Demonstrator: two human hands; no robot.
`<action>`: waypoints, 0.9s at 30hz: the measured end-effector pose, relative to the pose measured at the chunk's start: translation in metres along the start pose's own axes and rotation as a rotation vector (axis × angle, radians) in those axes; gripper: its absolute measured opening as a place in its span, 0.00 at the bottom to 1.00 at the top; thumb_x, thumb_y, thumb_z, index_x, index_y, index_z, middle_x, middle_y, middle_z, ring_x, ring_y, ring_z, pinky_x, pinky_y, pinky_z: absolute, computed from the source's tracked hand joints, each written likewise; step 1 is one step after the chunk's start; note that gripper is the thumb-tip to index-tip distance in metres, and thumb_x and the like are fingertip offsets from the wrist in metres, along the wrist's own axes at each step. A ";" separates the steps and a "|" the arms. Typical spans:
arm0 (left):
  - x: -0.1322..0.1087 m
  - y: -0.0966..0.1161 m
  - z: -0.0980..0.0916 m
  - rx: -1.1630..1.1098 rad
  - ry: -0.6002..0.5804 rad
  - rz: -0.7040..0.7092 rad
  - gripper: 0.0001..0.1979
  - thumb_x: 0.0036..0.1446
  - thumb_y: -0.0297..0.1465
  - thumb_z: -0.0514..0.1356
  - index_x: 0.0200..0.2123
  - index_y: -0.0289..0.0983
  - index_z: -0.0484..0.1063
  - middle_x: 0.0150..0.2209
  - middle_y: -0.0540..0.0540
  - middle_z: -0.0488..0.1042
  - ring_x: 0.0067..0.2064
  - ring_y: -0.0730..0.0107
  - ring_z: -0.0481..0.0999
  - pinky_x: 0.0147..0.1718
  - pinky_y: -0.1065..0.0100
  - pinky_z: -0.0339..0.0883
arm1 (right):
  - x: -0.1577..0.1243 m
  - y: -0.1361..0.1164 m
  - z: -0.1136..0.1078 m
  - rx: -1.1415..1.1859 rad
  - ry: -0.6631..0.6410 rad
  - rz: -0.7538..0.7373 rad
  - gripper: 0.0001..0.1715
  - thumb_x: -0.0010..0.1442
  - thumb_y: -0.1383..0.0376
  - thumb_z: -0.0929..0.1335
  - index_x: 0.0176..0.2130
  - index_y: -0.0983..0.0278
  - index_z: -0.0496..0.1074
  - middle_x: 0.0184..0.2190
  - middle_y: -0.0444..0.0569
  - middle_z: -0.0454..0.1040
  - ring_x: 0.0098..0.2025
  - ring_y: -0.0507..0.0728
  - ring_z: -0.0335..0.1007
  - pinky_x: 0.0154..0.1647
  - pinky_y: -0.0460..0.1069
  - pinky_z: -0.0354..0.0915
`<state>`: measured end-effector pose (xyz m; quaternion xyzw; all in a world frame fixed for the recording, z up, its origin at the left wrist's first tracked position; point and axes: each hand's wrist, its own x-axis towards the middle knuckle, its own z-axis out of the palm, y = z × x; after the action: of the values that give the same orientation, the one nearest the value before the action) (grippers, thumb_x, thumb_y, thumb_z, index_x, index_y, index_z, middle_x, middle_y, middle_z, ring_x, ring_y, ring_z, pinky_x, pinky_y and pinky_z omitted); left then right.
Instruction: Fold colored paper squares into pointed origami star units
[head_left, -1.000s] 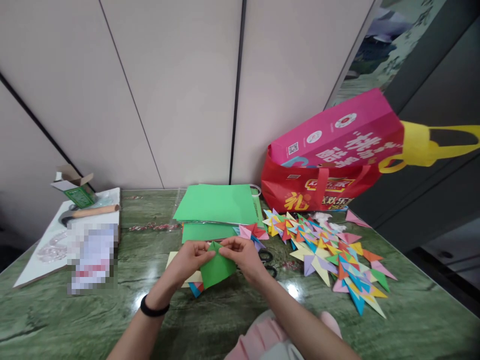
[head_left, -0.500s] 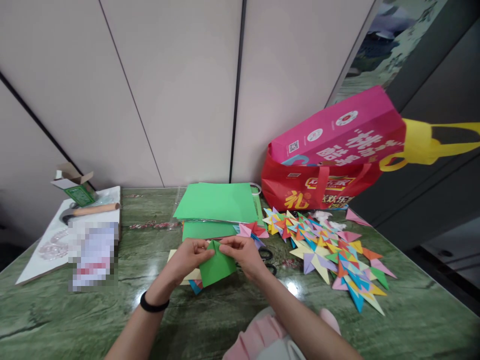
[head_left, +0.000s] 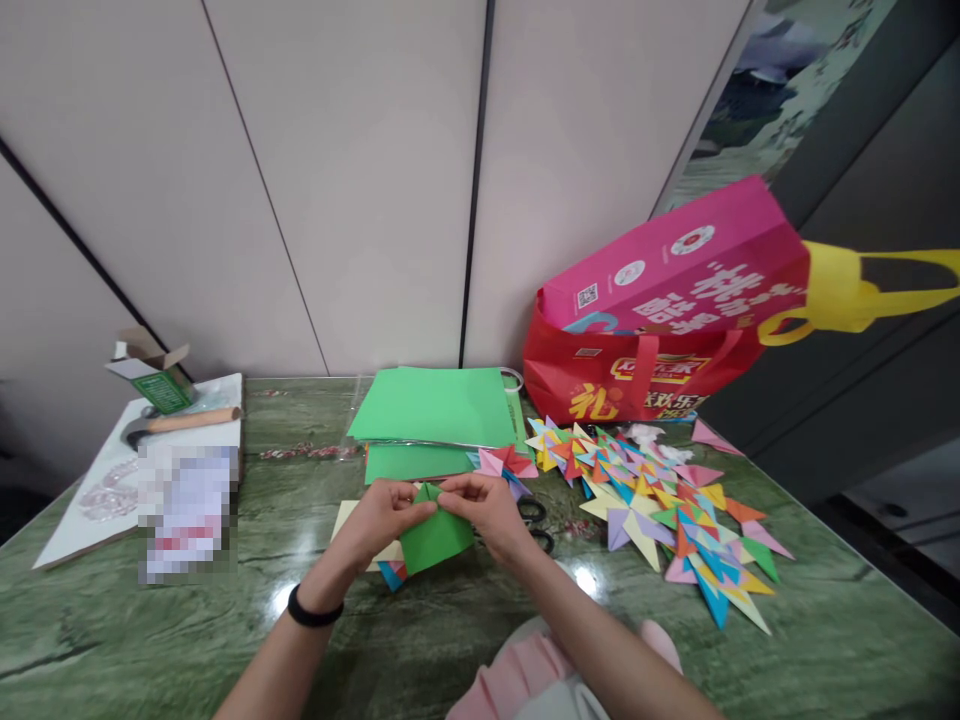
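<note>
A small green sheet of paper (head_left: 436, 540), its top corners folded inward to a point, is held up between both hands. My left hand (head_left: 390, 518) pinches its upper left edge with thumb and fingers. On the upper right edge, my right hand (head_left: 484, 508) pinches the same sheet, the two thumbs close together near the fold. Behind and below lie cream paper pieces (head_left: 344, 518) and a blue folded piece (head_left: 391, 576), partly covered. Scissors with black handles (head_left: 534, 512) rest just right of my right hand, their blades hidden.
A stack of green paper (head_left: 439, 405) lies at the back. Many colourful folded paper stars (head_left: 667, 500) spread over the right side. Behind them stands a red bag (head_left: 637, 375) with a pink box (head_left: 675, 260). At left, a hammer-like tool (head_left: 187, 420) and small green box (head_left: 163, 388) sit on a white board (head_left: 75, 520).
Both hands keep their pinch on the green paper, which has barely shifted. My left wrist has moved slightly to the right.
</note>
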<state>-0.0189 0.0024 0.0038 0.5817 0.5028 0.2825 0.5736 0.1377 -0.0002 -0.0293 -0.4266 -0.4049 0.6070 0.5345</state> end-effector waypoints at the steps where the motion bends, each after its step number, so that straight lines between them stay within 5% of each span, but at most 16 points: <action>1: 0.000 0.000 0.000 -0.007 -0.005 -0.003 0.16 0.39 0.41 0.64 0.22 0.31 0.73 0.18 0.50 0.69 0.21 0.74 0.64 0.21 0.73 0.55 | 0.000 0.000 0.000 0.003 0.000 0.002 0.12 0.33 0.63 0.76 0.23 0.65 0.76 0.19 0.44 0.74 0.21 0.50 0.64 0.24 0.45 0.61; 8: 0.002 -0.001 0.000 0.003 -0.039 0.053 0.15 0.42 0.40 0.62 0.21 0.33 0.70 0.19 0.51 0.65 0.23 0.74 0.61 0.22 0.73 0.53 | 0.001 0.001 -0.001 -0.043 -0.026 -0.015 0.13 0.34 0.62 0.76 0.24 0.65 0.76 0.19 0.44 0.74 0.22 0.51 0.66 0.25 0.46 0.61; 15: 0.001 0.000 0.003 0.230 -0.086 0.132 0.19 0.46 0.39 0.58 0.14 0.38 0.53 0.16 0.57 0.45 0.20 0.79 0.44 0.19 0.71 0.36 | 0.000 0.002 -0.003 -0.134 -0.139 -0.097 0.10 0.41 0.61 0.73 0.26 0.64 0.77 0.24 0.45 0.76 0.27 0.52 0.68 0.31 0.47 0.63; 27: 0.000 -0.001 0.011 0.219 -0.151 0.090 0.18 0.45 0.39 0.57 0.15 0.39 0.52 0.16 0.57 0.46 0.19 0.79 0.45 0.19 0.71 0.36 | -0.002 0.001 0.002 -0.040 -0.065 0.007 0.13 0.37 0.61 0.74 0.15 0.65 0.68 0.15 0.39 0.66 0.21 0.48 0.57 0.23 0.44 0.55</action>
<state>-0.0090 -0.0019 0.0007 0.6823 0.4594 0.2070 0.5297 0.1357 -0.0026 -0.0298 -0.4185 -0.4325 0.6143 0.5102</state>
